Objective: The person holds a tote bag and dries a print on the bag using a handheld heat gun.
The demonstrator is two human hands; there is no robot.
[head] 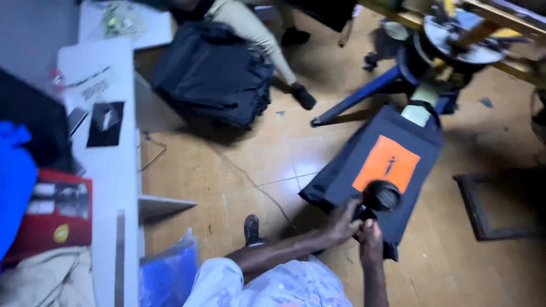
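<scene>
Black round-nosed heat tool (380,196), clasped in both the left hand (343,220) and right hand (369,237), aims at the orange print (387,164) on the dark shirt (341,170) pulled flat over its board's near edge.

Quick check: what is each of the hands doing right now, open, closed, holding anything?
Left hand: closed on the black round-headed tool.
Right hand: closed on the same tool's handle.

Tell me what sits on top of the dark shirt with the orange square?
A round black tool rests on the orange square of the dark shirt, held by the left hand and right hand. The board under the shirt is covered.
</scene>
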